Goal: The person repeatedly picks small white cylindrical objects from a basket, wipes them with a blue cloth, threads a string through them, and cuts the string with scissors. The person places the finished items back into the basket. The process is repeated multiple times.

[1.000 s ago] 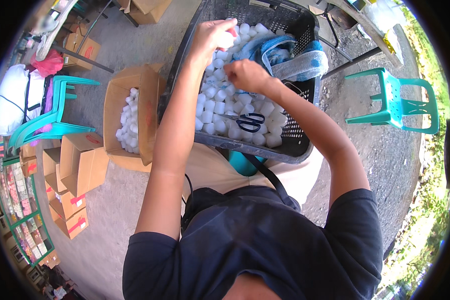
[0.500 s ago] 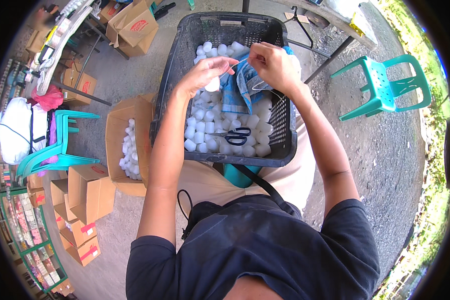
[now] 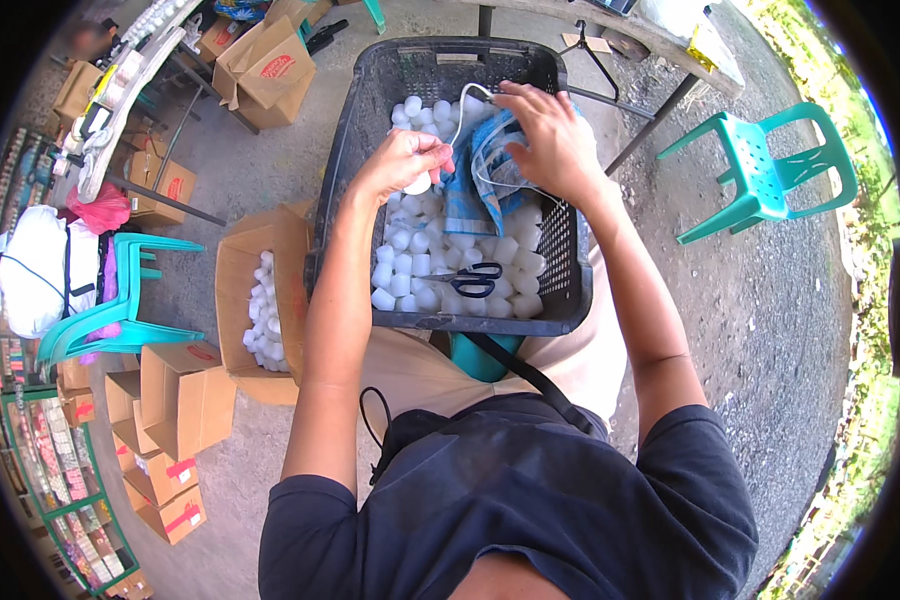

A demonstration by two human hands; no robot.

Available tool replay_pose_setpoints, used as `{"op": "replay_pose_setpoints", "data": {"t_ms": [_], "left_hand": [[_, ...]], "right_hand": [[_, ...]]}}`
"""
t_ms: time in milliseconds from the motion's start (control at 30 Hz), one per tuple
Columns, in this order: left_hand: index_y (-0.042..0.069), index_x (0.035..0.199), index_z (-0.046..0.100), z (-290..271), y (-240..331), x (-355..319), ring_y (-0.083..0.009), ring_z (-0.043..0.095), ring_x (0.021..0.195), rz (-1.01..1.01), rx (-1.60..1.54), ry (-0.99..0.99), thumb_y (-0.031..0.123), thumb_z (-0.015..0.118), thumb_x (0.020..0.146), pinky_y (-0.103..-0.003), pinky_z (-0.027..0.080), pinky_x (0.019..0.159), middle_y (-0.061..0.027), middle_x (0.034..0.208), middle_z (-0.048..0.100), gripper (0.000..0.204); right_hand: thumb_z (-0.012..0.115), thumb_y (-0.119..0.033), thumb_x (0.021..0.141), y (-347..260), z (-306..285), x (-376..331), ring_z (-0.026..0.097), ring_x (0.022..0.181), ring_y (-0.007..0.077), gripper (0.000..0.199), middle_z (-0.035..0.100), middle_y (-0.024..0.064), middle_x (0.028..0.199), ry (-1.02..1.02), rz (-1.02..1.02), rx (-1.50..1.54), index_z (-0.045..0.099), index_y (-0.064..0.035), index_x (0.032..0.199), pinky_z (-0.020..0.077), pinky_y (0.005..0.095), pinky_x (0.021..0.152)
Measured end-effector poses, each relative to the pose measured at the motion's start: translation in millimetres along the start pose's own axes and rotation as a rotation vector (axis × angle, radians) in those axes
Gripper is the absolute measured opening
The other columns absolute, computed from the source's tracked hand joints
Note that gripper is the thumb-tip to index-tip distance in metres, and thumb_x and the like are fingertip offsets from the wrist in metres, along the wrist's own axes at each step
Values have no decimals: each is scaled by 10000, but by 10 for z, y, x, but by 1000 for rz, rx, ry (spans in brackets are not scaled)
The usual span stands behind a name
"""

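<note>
My left hand [image 3: 402, 165] is closed over the crate, gripping a small white rounded piece [image 3: 419, 184] and a thin white cord [image 3: 460, 118]. From there the cord arches up toward my right hand [image 3: 553, 150], whose fingers are stretched out and apart above a blue cloth [image 3: 462, 197]. Another stretch of cord lies over the cloth beneath that hand. Many loose white cylinder-like pieces [image 3: 402, 264] fill the black plastic crate [image 3: 450, 322] in front of me. Dark-handled scissors [image 3: 476, 280] rest on them near the crate's close edge.
Left of the crate stands an open cardboard box [image 3: 232, 300] holding similar white pieces. Further left are stacked teal chairs [image 3: 120, 300] and several more cartons [image 3: 185, 400]. A teal chair [image 3: 760, 175] stands at right. A table edge [image 3: 660, 35] runs behind the crate.
My right hand has opened from a pinch on the cord and spread its fingers. My left hand has closed its fingers, and the cord now arches up between the hands.
</note>
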State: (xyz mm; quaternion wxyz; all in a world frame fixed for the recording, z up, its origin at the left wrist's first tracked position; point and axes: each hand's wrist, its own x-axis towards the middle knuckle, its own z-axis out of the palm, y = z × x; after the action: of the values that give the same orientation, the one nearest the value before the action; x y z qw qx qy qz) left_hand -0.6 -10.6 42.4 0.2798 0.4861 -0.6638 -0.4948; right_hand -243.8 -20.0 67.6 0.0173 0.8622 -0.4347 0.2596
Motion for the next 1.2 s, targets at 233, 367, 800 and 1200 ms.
{"op": "replay_pose_setpoints", "data": {"t_ms": [233, 367, 800, 1200], "left_hand": [[54, 708, 656, 16, 21, -31, -57, 545, 596, 15, 43, 4, 400, 690, 853, -220, 399, 568, 2, 627, 602, 376], [48, 697, 635, -12, -43, -31, -62, 555, 598, 106, 61, 1, 392, 716, 835, -220, 416, 583, -3, 650, 612, 379], [50, 771, 655, 147, -8, 25, -65, 557, 661, 56, -70, 138, 322, 567, 956, -232, 437, 617, 5, 645, 600, 341], [2, 1133, 515, 139, -66, 153, -354, 557, 1126, 0, -1284, 133, 262, 438, 1001, -470, 491, 954, -205, 1198, 542, 302]], "right_hand": [[724, -22, 662, -388, 89, 22, 269, 1385, 344, 759, 287, 59, 1510, 306, 22, 186, 439, -154, 1353, 203, 552, 1125], [670, -20, 712, -445, 20, 45, 445, 1235, 271, 606, 502, 92, 1303, 300, -160, 155, 521, -170, 1280, 197, 555, 1118], [655, -71, 792, -410, 287, -149, 626, 602, 263, 64, 632, 142, 687, 128, 313, 634, 636, -29, 836, 486, 347, 579], [687, -70, 776, -428, 357, -155, 557, 556, 171, 74, 601, 80, 690, 313, 271, 766, 650, -35, 830, 456, 292, 544]]}}
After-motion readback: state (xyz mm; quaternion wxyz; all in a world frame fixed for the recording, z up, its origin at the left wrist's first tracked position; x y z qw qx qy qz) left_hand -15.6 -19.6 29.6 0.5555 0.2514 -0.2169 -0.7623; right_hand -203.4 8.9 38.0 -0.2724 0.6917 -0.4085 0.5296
